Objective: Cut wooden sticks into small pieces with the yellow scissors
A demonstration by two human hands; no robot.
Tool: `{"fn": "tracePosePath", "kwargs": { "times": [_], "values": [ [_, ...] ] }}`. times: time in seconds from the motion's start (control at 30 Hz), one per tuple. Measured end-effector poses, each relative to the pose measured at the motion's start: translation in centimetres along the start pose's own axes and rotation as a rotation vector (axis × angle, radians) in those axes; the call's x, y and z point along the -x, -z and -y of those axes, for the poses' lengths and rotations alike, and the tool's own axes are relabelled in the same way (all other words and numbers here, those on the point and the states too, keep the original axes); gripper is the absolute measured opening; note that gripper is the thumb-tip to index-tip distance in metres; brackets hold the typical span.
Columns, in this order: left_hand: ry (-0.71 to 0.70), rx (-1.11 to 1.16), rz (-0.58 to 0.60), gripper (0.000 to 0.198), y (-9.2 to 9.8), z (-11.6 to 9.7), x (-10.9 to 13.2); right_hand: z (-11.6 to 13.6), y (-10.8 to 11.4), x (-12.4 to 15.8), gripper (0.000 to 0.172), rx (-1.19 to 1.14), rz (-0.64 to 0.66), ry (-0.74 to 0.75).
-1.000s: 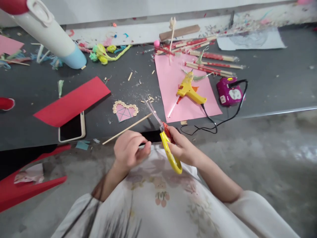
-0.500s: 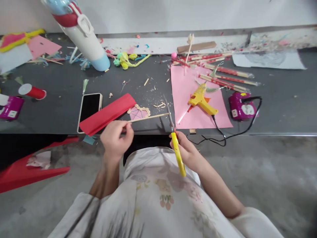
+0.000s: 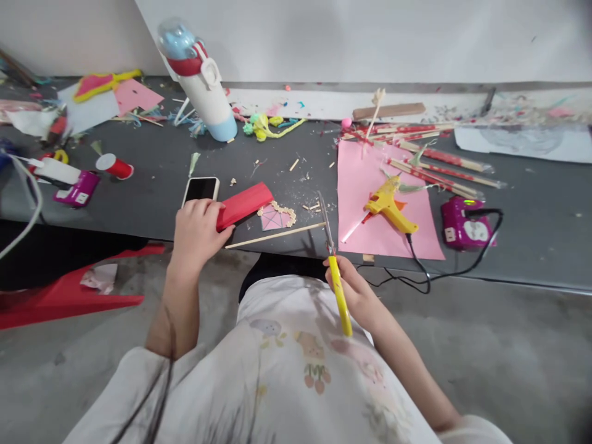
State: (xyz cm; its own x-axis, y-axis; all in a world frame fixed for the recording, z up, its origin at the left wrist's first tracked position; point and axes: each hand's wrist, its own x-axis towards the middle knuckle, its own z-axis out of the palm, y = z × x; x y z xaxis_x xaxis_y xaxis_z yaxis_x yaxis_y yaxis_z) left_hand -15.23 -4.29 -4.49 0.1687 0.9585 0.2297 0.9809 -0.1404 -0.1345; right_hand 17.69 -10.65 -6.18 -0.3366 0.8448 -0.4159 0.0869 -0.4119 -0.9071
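My left hand [image 3: 198, 233] is closed around the left end of a folded red paper strip [image 3: 246, 205], partly over the lower end of a phone [image 3: 201, 190]. My right hand [image 3: 354, 290] holds yellow-handled scissors [image 3: 341, 297] near the table edge, blades pointing away from me. Their blades reach the right end of a thin wooden stick [image 3: 277, 235] lying on the table; whether they touch it I cannot tell. Between strip and stick lies a small pink paper piece [image 3: 274, 219], drawn with lines and edged with little wooden bits. Short cut stick pieces [image 3: 314, 207] are scattered beside the blades.
A yellow glue gun [image 3: 388, 203] rests on pink paper [image 3: 354, 166], its cord running to a purple box [image 3: 466, 223]. Behind are stick packets [image 3: 444, 161] and a tall bottle [image 3: 203, 92]. A red thread spool [image 3: 118, 168] lies at left.
My left hand has left the thin stick's end, moved left and taken hold of the red paper strip. The scissors stay in my right hand. The view has shifted left.
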Motion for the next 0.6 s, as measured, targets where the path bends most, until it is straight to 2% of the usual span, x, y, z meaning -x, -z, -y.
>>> {"fn": "tracePosePath", "kwargs": {
  "times": [0.2,0.37,0.6],
  "values": [
    [-0.022,-0.005,-0.030,0.017,0.1,-0.1,0.1,1.1,0.5,0.2,0.032,-0.003,0.046,0.035],
    [-0.023,0.017,-0.050,0.018,0.3,0.3,-0.3,2.3,0.9,-0.2,0.037,-0.009,0.045,0.004],
    [0.002,-0.013,-0.137,0.017,1.1,1.6,-1.8,3.1,1.8,-1.1,0.042,-0.056,0.010,0.009]
  ]
}}
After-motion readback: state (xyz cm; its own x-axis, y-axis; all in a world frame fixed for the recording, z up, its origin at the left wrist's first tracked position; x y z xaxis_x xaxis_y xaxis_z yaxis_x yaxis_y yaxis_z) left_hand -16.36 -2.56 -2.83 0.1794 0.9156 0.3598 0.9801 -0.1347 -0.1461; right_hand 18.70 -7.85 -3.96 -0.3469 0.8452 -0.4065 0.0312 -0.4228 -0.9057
